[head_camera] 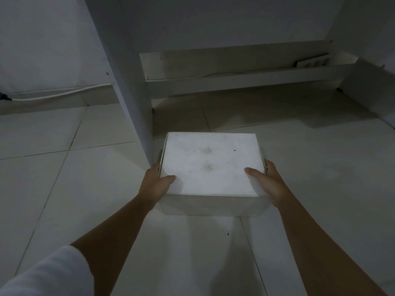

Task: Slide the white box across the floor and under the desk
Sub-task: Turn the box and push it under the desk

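Down on the tiled floor point(320, 167), the white box point(210, 165) is held between the left hand point(154, 184) and the right hand point(269, 184). Fingers are pressed flat on its sides and thumbs are laid on the lid, likely so it can be pushed straight. Just beside it, the desk leg point(130, 92) could be bumped. Farther back, a low rail point(235, 80) and a power strip point(312, 63) are seen.

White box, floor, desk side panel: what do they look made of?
White box: probably matte cardboard; a folded lid seam shows along its left edge, with smudges on top.
Floor: glazed ceramic tile by the look; large squares, thin grout lines, soft sheen.
Desk side panel: likely white laminated board; flat, smooth, sharp-edged. Dim light leaves this open.
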The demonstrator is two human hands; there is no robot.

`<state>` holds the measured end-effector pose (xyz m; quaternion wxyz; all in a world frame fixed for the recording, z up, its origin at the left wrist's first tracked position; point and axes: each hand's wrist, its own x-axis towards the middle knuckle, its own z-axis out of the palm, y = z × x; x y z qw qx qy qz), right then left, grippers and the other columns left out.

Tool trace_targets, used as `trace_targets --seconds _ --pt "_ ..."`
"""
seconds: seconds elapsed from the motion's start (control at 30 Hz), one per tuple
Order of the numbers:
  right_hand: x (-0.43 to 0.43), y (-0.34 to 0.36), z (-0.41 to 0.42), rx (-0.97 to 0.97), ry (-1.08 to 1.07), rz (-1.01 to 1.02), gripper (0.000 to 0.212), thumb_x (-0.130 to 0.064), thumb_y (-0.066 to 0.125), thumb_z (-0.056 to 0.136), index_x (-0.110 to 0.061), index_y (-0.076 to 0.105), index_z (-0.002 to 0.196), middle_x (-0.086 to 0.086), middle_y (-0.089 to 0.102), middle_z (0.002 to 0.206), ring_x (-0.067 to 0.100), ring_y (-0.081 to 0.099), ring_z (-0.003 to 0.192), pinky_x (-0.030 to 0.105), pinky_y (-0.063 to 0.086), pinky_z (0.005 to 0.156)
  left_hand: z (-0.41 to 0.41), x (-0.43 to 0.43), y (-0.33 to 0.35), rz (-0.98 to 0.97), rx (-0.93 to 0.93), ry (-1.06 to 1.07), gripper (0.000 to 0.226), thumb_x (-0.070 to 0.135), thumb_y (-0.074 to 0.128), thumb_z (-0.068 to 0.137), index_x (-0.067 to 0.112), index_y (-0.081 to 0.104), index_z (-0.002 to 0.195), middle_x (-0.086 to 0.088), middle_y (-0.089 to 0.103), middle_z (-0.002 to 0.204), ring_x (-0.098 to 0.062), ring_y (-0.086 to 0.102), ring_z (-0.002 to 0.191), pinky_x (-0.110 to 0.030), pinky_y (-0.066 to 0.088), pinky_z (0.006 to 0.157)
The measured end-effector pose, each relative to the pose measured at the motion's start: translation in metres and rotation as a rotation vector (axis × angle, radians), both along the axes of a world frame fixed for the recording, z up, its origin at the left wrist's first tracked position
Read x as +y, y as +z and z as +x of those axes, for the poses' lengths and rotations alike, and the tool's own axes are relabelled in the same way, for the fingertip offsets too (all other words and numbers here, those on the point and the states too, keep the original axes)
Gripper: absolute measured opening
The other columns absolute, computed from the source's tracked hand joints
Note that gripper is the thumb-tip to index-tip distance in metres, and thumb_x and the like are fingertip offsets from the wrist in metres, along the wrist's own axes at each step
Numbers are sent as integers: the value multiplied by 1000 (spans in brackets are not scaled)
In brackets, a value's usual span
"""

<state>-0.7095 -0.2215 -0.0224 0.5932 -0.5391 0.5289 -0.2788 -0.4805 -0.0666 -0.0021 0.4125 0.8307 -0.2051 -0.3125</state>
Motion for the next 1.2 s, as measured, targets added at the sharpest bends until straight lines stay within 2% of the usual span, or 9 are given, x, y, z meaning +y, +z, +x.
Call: trace_targets --seconds 0.2,0.37,0.5,0.63,0.7,0.8,0.87,1.0,1.2 --pt "-3 -3 1 15 19 5 57 -17 60 89 -13 38 141 0 53 118 18 52 104 29 39 89 -67 12 -11 18 147 480 85 22 77 76 3 29 144 -26 32 146 -44 39 132 -45 35 110" --pt "5 -6 1 61 -12 1 56 -20 60 89 -11 38 140 1 52 125 20 52 107 31 40 91 -62 1 -16 -63 219 431 97 20 70 82 9 5 153 -21 16 155 -43 32 138 -48 33 110" --pt "11 -5 -4 162 -64 118 90 -32 72 78 -21 18 149 11 47 142 33 55 119 43 52 85 -28 -14 -13 -101 203 289 97 18 66 85 5 -1 153 -22 21 156 -38 34 139 -41 35 112" --pt "19 5 -7 180 52 268 101 -30 76 76 -31 4 147 17 52 130 36 65 91 45 58 67 18 -33 -68 -161 313 114 135 50 86 34 15 22 147 -15 41 147 -32 48 131 -48 45 107" --pt "15 7 -4 195 16 237 105 -29 77 74 -31 1 147 16 45 140 37 62 102 46 57 73 17 -35 -89 -116 361 32 145 59 88 22 24 19 145 -11 39 149 -31 48 132 -50 46 105" --pt "2 5 3 259 -105 -47 113 -22 79 73 -20 -1 153 7 15 160 28 30 143 44 42 105 -31 -6 -41 -59 322 -82 132 51 83 40 21 13 148 -9 28 154 -32 41 136 -52 45 106" --pt "-4 0 7 175 -106 -98 102 -14 74 78 -16 5 153 5 15 161 23 25 146 40 28 116 -63 8 -16 -48 353 -166 130 48 81 54 23 1 152 -4 13 158 -30 33 141 -50 42 109" --pt "-10 -11 7 85 -123 -62 96 -11 71 78 -22 11 153 7 28 157 28 38 139 52 36 111 -84 1 -26 -17 372 -205 122 35 71 80 17 -28 149 -6 -4 161 -29 23 145 -45 39 113" --pt "6 -9 14 197 -254 -130 91 -30 83 60 -13 38 137 12 41 141 34 53 121 55 50 96 -35 -3 -20 -80 504 -201 113 25 71 81 26 -16 153 1 15 162 -28 33 141 -43 42 108"
